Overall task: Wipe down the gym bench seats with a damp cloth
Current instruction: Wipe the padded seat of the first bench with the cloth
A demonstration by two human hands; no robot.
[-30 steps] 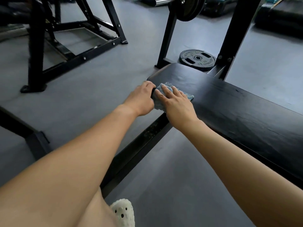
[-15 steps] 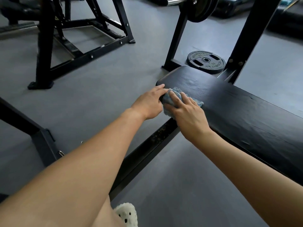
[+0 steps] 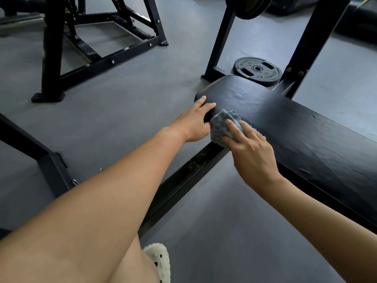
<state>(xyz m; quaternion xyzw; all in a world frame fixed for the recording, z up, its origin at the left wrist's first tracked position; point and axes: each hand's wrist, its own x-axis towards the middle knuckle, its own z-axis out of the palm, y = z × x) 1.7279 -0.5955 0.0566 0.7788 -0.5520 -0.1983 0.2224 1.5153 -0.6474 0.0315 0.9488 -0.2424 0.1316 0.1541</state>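
t-0.5 s → now: L hand [image 3: 195, 121] off cloth [image 3: 221, 123], shifted to bench seat [image 3: 285, 127] end, fingers straight, resting on edge. R hand [image 3: 253, 154] fingers flat, pressing cloth on near seat edge, frame centre. Prob. R-only wiping, L bracing.

Flat on the grey floor [image 3: 122, 111], between two black uprights [image 3: 221, 41], a black weight plate [image 3: 257, 70] with grip slots and raised lettering, its near edge hidden. Up and to the left, a black steel rack frame [image 3: 102, 58], bolted at the joints, feet on the floor; at the top edge, a dark plate on a bar [image 3: 248, 7], cut off. At the bottom, a pale perforated shoe [image 3: 159, 262]; at far left, a black floor beam [image 3: 30, 148].
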